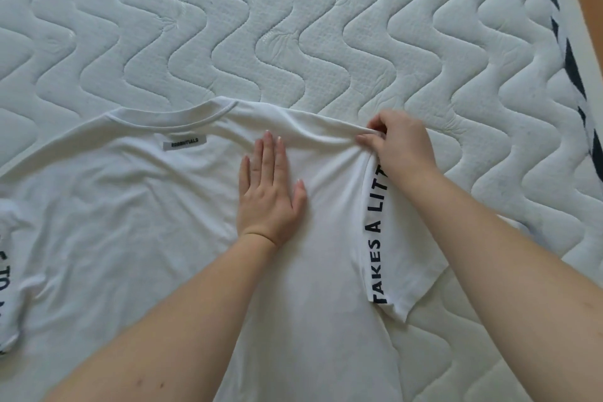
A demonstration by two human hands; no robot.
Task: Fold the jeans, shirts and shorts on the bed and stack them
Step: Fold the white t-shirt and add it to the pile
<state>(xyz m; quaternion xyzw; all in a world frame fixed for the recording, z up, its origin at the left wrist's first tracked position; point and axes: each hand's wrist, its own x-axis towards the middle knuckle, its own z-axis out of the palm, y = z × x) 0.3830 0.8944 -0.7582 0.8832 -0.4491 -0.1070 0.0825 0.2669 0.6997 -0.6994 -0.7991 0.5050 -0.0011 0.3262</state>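
Across the near half of the bed (pixel 293 26) a white shirt (pixel 137 222) lies spread flat, collar toward the far edge, with a small label just below the neckband. Her left hand (pixel 269 192) rests open on the cloth right of the collar, fingers straight and together, palm pressing down. Her right hand (pixel 399 150) pinches the shoulder seam where the right sleeve (pixel 401 258) joins, thumb and fingertips clamped on a small ridge of fabric. That sleeve is turned back so its dark lettering runs down beside her wrist.

She looks to be starting the first side fold. To do it well, I'd say the flat hand should hold its line as the crease while the pinching hand carries the shoulder over it toward the middle, low and taut so the cloth doesn't bunch. The sleeve wants tucking straight along the body, not crumpled under. Wrinkles already fan out between the two hands, so a quick smoothing before pressing the fold would help.

At the left edge, another white piece (pixel 9 271) with dark print sits bunched; I can't tell what it is.
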